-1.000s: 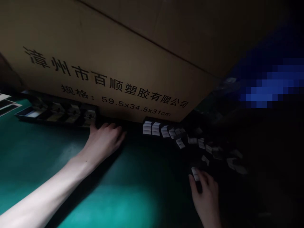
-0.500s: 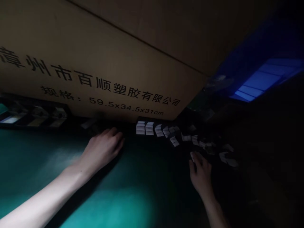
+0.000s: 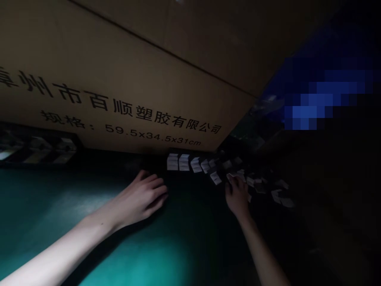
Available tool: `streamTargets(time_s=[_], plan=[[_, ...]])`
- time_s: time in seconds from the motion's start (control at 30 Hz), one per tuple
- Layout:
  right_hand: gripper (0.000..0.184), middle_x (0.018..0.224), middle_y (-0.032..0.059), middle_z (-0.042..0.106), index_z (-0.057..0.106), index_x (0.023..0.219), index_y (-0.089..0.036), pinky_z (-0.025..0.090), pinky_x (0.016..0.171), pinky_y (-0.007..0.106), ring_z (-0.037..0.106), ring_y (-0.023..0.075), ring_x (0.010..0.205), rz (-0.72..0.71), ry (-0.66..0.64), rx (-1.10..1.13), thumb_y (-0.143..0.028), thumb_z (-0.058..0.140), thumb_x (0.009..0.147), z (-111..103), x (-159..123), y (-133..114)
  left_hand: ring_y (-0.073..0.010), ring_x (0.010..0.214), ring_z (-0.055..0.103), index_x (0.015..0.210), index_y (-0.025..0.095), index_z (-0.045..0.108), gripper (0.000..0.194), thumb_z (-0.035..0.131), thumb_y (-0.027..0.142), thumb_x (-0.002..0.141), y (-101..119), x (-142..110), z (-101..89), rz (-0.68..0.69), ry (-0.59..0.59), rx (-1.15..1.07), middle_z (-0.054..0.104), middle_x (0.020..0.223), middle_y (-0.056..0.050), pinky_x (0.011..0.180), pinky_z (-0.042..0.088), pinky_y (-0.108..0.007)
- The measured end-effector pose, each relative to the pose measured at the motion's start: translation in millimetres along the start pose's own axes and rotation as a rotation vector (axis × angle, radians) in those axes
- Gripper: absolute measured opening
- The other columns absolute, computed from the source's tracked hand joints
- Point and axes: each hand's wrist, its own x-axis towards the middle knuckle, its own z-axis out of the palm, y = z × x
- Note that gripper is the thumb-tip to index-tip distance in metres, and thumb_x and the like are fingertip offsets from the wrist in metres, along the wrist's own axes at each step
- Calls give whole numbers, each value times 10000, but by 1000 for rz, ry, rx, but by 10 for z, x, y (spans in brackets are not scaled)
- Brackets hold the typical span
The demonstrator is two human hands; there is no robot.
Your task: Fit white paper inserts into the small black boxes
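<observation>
My left hand (image 3: 143, 196) rests on the green table (image 3: 89, 222) below a big cardboard box (image 3: 125, 79), its fingers curled loosely and holding nothing I can see. My right hand (image 3: 237, 193) reaches into a scatter of small white pieces (image 3: 214, 176) at the box's right corner. Its fingertips are closed on one small white piece (image 3: 231, 176). Several more white pieces (image 3: 178, 162) stand in a neat row against the box. The scene is very dim.
A dark tray with compartments (image 3: 38, 149) lies at the left under the box edge. More loose white pieces (image 3: 282, 196) trail off to the right into darkness. A blurred blue patch (image 3: 315, 99) glows at the upper right.
My right hand has moved up and left from the near edge of the scatter into the pieces by the box. My left hand has slid right, away from the tray.
</observation>
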Motion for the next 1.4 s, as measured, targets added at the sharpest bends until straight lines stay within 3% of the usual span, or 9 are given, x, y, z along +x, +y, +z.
streamTargets(time_s=[0.13,0.27,0.37,0.43,0.6,0.83,1.03,1.23,1.4], plan=[[423,1336,169,626,675,1340,-189,491,1030,558,556,336,1214,1,0,16,-346,438,1026,7,3,3,-216,820,656,969,181,755,374,467,405,1055,-108,15,-229,-51,208,70,724,904,-72,806,505,-377],[372,1276,148,671,688,1277,-198,485,1044,541,575,324,1227,2,36,86,-339,483,1001,-38,18,1,-267,900,633,940,147,702,501,361,494,1060,-258,12,-513,-425,436,174,668,912,-113,784,515,-385],[287,1175,125,723,710,1158,-202,508,1008,490,629,294,1146,4,97,171,-312,507,987,-73,41,5,-347,1048,630,1185,130,653,672,387,706,965,-376,5,-602,-696,244,80,633,1196,-177,807,546,-455],[224,1092,111,744,706,1041,-206,516,982,466,658,278,1076,21,155,217,-295,509,983,-95,51,9,-394,1147,604,1318,130,587,843,457,824,857,-446,-8,-600,-764,75,-12,574,1349,-207,867,556,-514],[156,1016,104,731,667,933,-212,522,934,428,666,265,991,69,229,233,-283,530,953,-135,55,7,-441,1327,499,1374,154,549,990,559,899,722,-514,-61,-562,-719,-7,-102,521,1452,-199,1031,509,-580],[240,1125,141,716,681,1069,-200,505,996,484,644,304,1100,132,210,216,-344,523,958,-111,81,16,-406,1335,539,1426,239,572,880,608,833,777,-453,-76,-531,-659,25,-179,533,1491,-132,1070,519,-561],[311,1197,154,729,702,1128,-190,499,1039,512,652,310,1148,108,166,236,-388,498,1004,-93,78,10,-402,1356,555,1506,343,540,906,628,842,754,-671,-115,-459,-660,-17,-155,463,1577,-86,1081,541,-563],[361,1160,149,758,734,1124,-189,532,994,479,680,295,1120,86,170,284,-443,497,1026,-63,73,19,-386,1418,491,1542,356,494,793,591,755,864,-841,-172,-308,-431,152,-27,447,1552,-89,1156,484,-578],[386,1078,137,762,723,1038,-195,548,929,445,696,285,1023,181,139,311,-521,522,996,-76,67,28,-391,1494,428,1617,357,288,942,664,719,833,-775,-136,-298,-475,203,-156,402,1638,-104,1199,430,-614]])
